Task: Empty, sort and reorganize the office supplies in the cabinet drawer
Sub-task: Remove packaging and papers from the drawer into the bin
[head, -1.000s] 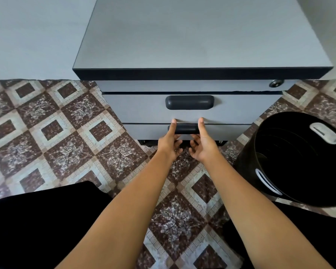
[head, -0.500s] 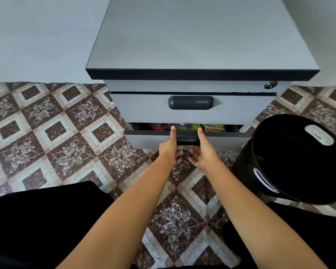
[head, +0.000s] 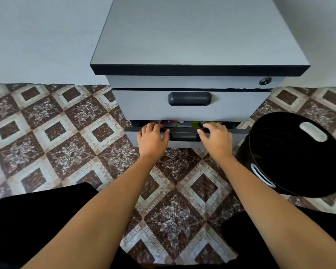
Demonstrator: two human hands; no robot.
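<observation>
A grey cabinet point(head: 198, 35) with a dark-edged top stands against the wall. Its bottom drawer point(head: 239, 135) is pulled out a little. In the gap I see colourful office supplies point(head: 182, 124), red, purple and green, mostly hidden. My left hand point(head: 152, 137) grips the drawer's top front edge left of the dark handle point(head: 184, 136), fingers curled over the rim. My right hand point(head: 215, 137) grips the same edge right of the handle. The upper drawer point(head: 144, 105) with its dark handle point(head: 189, 99) stays closed.
A black round bin point(head: 295, 156) with oval handle slots stands on the floor right of the cabinet, close to the drawer's right end. Patterned brown and cream floor tiles point(head: 66, 142) spread to the left. My dark-clothed legs fill the bottom corners.
The bottom drawer went from closed to slightly open. Both hands moved from under the handle, palms up, to the drawer's top edge, spread apart on either side of the handle.
</observation>
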